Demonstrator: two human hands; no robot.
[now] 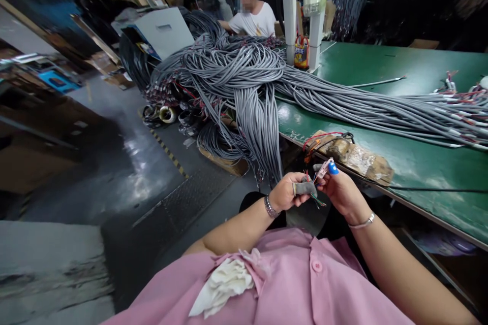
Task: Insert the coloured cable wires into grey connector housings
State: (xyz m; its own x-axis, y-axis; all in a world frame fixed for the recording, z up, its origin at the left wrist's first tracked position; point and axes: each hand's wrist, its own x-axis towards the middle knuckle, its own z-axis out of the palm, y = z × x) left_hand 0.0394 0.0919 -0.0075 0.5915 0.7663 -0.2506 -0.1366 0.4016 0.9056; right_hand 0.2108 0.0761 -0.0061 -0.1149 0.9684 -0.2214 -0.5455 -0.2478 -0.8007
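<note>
Our left hand [285,193] closes around the grey sheathed cable end [305,188] before our chest; our right hand [342,190] pinches its thin coloured wires [316,175], beside the green workbench [400,162] heaped with grey cables [259,76]

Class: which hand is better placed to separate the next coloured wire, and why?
Probably right. The right hand has its fingertips at the coloured wires; the left hand is occupied, wrapped around the grey cable end.

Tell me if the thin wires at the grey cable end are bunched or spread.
Spread: the coloured wires fan apart from the grey cable end gripped in the left hand.
</note>
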